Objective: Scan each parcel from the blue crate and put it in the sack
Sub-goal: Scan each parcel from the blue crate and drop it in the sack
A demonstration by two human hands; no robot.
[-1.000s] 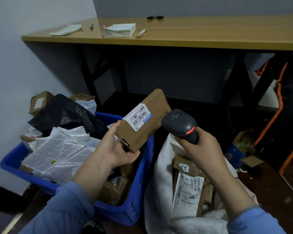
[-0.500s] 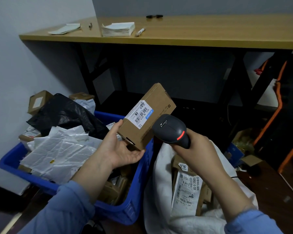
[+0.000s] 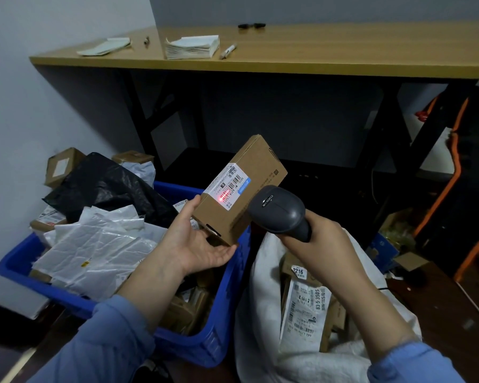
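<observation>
My left hand [image 3: 197,241] holds a long brown cardboard box [image 3: 249,194] from below, tilted up over the right end of the blue crate [image 3: 205,346]. A white barcode label on the box shows a red scan light. My right hand [image 3: 324,244] grips a dark grey handheld scanner [image 3: 277,211], whose head points at that label from close by. The crate holds white and black poly mailers and small boxes. To its right, under my right arm, stands the open white sack [image 3: 263,286] with labelled parcels inside.
A wooden table [image 3: 343,56] with a black frame stands behind, carrying a stack of papers [image 3: 191,47], a pen and small items. Orange cables [image 3: 454,167] and cardboard scraps lie at the right. A wall bounds the left side.
The scanner has moved left and closer to the box label, and a red scan light now shows on the barcode. The box has tilted slightly more upright.
</observation>
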